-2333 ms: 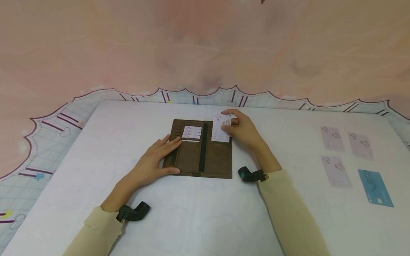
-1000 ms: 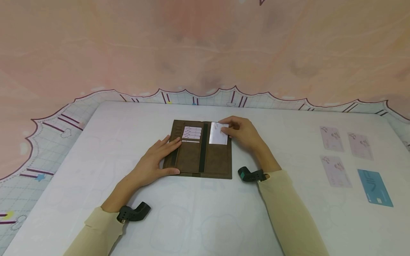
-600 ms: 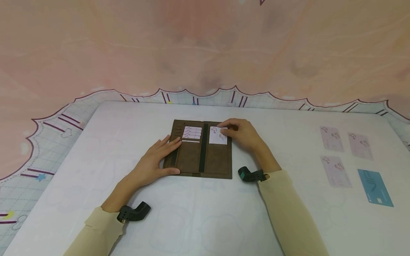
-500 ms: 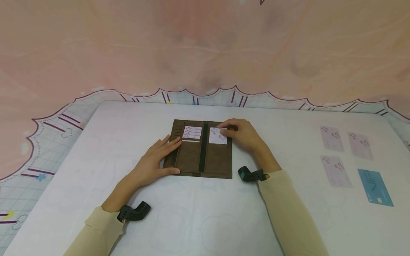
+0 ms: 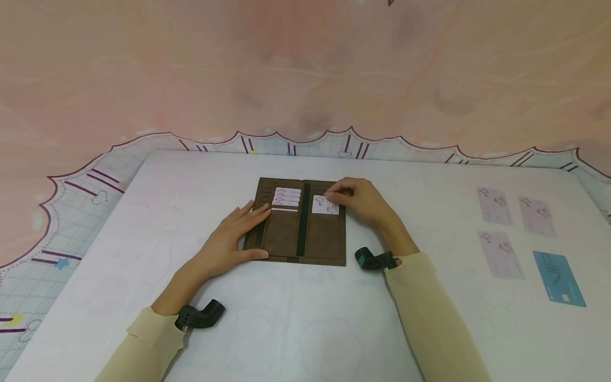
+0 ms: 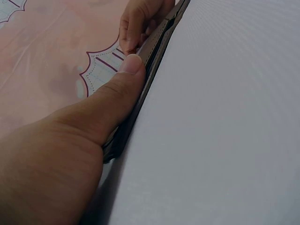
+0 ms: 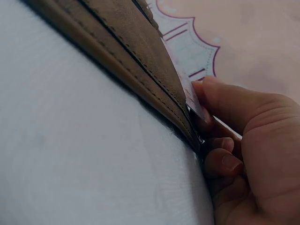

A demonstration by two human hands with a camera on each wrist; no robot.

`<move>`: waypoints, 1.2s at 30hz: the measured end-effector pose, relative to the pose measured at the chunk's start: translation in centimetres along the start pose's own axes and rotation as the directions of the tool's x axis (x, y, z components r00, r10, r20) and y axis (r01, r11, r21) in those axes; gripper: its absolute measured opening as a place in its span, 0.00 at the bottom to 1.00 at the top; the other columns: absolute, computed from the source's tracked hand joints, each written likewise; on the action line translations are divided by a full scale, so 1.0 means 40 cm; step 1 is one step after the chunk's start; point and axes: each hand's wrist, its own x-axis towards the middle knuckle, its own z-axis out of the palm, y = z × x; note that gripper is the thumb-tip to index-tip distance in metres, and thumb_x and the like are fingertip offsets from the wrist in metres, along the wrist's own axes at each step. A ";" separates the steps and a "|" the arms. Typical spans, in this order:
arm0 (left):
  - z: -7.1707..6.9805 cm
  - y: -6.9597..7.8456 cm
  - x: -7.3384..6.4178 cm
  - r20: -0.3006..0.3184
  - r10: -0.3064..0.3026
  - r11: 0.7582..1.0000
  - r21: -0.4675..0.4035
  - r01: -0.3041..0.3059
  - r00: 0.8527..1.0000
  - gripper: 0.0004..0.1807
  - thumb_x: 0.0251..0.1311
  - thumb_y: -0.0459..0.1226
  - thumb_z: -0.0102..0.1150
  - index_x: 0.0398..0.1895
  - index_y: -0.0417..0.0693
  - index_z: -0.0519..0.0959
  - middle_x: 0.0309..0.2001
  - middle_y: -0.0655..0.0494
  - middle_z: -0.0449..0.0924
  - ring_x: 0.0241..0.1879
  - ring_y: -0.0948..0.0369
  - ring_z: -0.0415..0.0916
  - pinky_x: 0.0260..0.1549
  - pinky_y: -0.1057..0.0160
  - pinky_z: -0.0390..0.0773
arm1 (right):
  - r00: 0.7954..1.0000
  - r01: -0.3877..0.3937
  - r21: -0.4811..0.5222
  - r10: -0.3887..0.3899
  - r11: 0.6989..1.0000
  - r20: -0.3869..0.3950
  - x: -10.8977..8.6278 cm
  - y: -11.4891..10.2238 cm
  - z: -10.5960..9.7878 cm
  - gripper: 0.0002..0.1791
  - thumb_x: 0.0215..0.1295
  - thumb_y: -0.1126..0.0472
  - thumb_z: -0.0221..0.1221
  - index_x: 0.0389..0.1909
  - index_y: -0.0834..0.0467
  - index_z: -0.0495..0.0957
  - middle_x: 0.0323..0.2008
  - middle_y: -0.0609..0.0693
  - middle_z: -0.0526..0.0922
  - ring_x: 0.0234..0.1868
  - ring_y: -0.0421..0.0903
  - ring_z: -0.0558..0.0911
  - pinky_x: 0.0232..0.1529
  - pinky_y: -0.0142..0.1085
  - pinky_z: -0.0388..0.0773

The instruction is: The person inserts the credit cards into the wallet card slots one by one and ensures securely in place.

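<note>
A brown bifold wallet (image 5: 281, 236) lies spread open on the white table. My left hand (image 5: 234, 233) rests flat across its left edge, thumb along the near edge; in the left wrist view the thumb (image 6: 119, 91) presses the wallet. With thumb and index finger my right hand (image 5: 360, 199) pinches the top of a white card (image 5: 320, 207) printed with pink flowers. The card's lower part is hidden in a slot of the wallet's right half. In the right wrist view, the card (image 7: 191, 96) sticks out past the brown leather between the fingers.
Several matching cards (image 5: 286, 197) sit stacked in slots of the wallet's left half. To the right lie three pale pink cards (image 5: 495, 207) and one blue card (image 5: 558, 278). A black wrist camera (image 5: 374, 260) sits on the right wrist. A patterned border runs behind the table.
The right hand has moved down toward me, and the white card has slid from above the wallet into the right-half slot, with less of it showing. The left hand has stayed in place.
</note>
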 end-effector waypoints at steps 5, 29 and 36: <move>-0.001 0.002 0.000 0.001 -0.009 1.000 -0.002 0.009 1.000 0.48 0.50 0.51 0.70 0.73 0.50 0.59 0.73 0.54 0.55 0.74 0.52 0.40 0.70 0.48 0.40 | 1.000 -0.001 -0.025 0.002 1.000 0.011 -0.002 -0.003 -0.002 0.14 0.66 0.47 0.59 0.42 0.51 0.84 0.41 0.46 0.81 0.43 0.45 0.74 0.51 0.42 0.71; 0.003 -0.001 -0.002 -0.002 0.001 1.000 -0.004 -0.001 1.000 0.47 0.51 0.51 0.70 0.73 0.50 0.59 0.73 0.55 0.55 0.74 0.52 0.39 0.70 0.49 0.39 | 0.998 0.059 -0.032 -0.059 0.998 0.025 0.006 0.013 0.001 0.10 0.65 0.49 0.61 0.34 0.50 0.86 0.36 0.44 0.81 0.40 0.43 0.75 0.46 0.39 0.71; 0.005 -0.004 -0.002 -0.004 0.004 1.000 -0.003 -0.004 1.000 0.47 0.51 0.52 0.69 0.73 0.50 0.59 0.73 0.55 0.55 0.74 0.52 0.39 0.70 0.49 0.39 | 0.997 0.075 -0.033 -0.073 0.997 0.038 0.004 0.010 0.001 0.10 0.65 0.50 0.61 0.33 0.50 0.87 0.37 0.43 0.81 0.42 0.43 0.76 0.48 0.39 0.71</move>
